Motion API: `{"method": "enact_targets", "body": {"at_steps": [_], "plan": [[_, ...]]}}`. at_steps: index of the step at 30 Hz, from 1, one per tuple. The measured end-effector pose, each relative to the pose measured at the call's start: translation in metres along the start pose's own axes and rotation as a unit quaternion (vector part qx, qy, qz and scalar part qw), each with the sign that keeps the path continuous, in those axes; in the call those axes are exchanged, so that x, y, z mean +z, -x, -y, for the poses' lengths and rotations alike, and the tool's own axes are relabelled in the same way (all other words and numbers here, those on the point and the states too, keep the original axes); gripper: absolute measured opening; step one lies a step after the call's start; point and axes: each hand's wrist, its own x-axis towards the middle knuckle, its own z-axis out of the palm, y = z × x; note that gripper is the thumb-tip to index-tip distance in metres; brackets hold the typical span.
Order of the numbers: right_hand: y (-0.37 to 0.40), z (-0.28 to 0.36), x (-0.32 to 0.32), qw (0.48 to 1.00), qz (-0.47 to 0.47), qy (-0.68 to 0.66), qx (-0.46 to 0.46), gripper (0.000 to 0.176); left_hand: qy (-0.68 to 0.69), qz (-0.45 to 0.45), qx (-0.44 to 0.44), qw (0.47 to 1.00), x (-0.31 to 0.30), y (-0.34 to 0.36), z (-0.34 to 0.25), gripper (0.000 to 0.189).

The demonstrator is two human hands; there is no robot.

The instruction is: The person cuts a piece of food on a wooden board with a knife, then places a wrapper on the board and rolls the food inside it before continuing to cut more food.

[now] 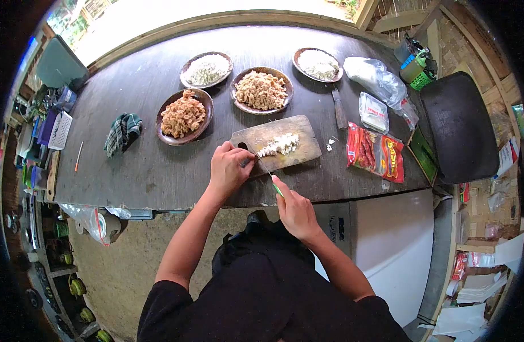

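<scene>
A wooden cutting board (305, 130) lies near the table's front edge, with a heap of chopped white pieces (281, 145) on it. My right hand (297, 214) is closed around the green handle of a knife (277, 188). The thin blade points up and left, across the board's front edge toward my other hand. My left hand (229, 169) is at the board's left end, its fingers pinched together close to the blade. Whatever sits in that pinch is too small to make out. A few white bits (330, 145) lie on the table right of the board.
Two plates of brown crumbly food (183, 114) (261, 90) and two plates of pale shreds (207, 69) (317, 64) stand behind the board. Rightward are a red packet (375, 153), plastic bags (376, 80) and a black tray (460, 128). A checked cloth (123, 134) lies left.
</scene>
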Motion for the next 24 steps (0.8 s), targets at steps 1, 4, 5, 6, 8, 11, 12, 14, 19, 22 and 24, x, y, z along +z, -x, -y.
{"method": "enact_targets", "body": {"at_steps": [1,4,5,6,8,11,12,14,19,22,24], "plan": [[0.0,0.0,0.0,1.0,-0.004,-0.005,-0.005,0.057,-0.003,0.002,0.004,1.0,-0.001,0.0,-0.001,0.01],[0.001,-0.001,0.0,1.0,0.004,0.001,-0.006,0.057,-0.009,0.005,0.005,1.0,-0.001,0.0,0.001,0.011],[0.002,-0.004,0.001,1.0,0.005,0.001,-0.005,0.057,-0.011,0.006,0.002,1.0,0.0,0.001,0.001,0.011],[0.001,-0.007,0.005,1.0,-0.012,0.001,-0.02,0.056,-0.01,0.007,0.001,1.0,0.0,0.001,0.001,0.011],[0.001,-0.012,0.01,0.999,-0.027,0.001,-0.034,0.055,-0.005,0.0,0.005,1.0,0.0,0.002,0.001,0.011],[-0.005,-0.012,0.012,0.998,-0.018,0.055,-0.022,0.056,-0.01,0.003,0.007,1.0,-0.003,0.0,-0.002,0.011],[-0.008,-0.012,0.012,0.998,-0.025,0.052,-0.027,0.057,-0.01,0.003,0.008,1.0,-0.003,0.0,-0.002,0.011],[-0.01,-0.013,0.013,0.998,-0.034,0.049,-0.034,0.057,-0.011,0.003,-0.007,1.0,-0.001,0.002,-0.001,0.01],[-0.003,-0.011,0.008,0.998,-0.05,0.019,-0.045,0.057,0.01,0.001,-0.019,1.0,0.0,0.002,0.001,0.008],[0.001,-0.01,0.007,0.998,-0.033,0.019,-0.047,0.057,0.01,0.0,-0.013,1.0,0.001,0.002,0.001,0.008],[0.001,-0.011,0.009,0.998,-0.028,0.033,-0.043,0.057,0.012,-0.002,-0.012,1.0,0.0,0.003,0.001,0.008]]}}
